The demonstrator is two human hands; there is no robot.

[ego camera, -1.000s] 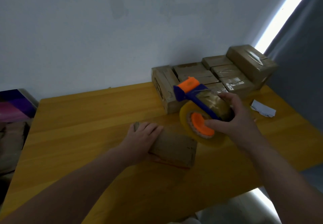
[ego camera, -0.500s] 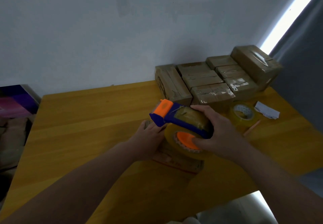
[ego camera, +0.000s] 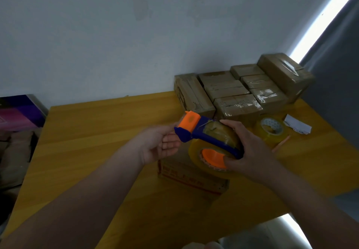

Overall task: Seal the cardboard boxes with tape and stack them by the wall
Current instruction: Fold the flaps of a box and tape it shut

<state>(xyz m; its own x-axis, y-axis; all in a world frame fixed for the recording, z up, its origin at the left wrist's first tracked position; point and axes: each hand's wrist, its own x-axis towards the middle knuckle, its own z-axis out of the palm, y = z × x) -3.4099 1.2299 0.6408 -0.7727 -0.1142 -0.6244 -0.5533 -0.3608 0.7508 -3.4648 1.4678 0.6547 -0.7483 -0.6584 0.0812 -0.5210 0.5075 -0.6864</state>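
While the right fingers (ego camera: 231, 125) stay clamped over the clear roll of the tape dispenser (ego camera: 204, 135), thumb hooked into its orange core, the left fingers (ego camera: 170, 143) sit loosely curled and apart, palm up, just beside the dispenser's orange cutter end; can't tell if they touch the tape tail. Right hand (ego camera: 252, 151) carries the dispenser directly above the cardboard box (ego camera: 191, 177), not resting on it. Left hand (ego camera: 161, 145) hangs above that box's left end. Change: a second ago the left hand lay flat on the box and the dispenser was off to the box's right; now the hand is off the lid and up at the cutter, and the dispenser is over the box. Reads as getting the tape end free, so sealing of this box hasn't begun and nothing pins the lid. Box lies flat on the worktop (ego camera: 97, 132), red print on its near side. Behind and right of the box, the sealed boxes (ego camera: 233, 91) stand against the wall (ego camera: 136, 34). Right of the box: spare tape roll (ego camera: 271, 130), paper scrap (ego camera: 297, 127).
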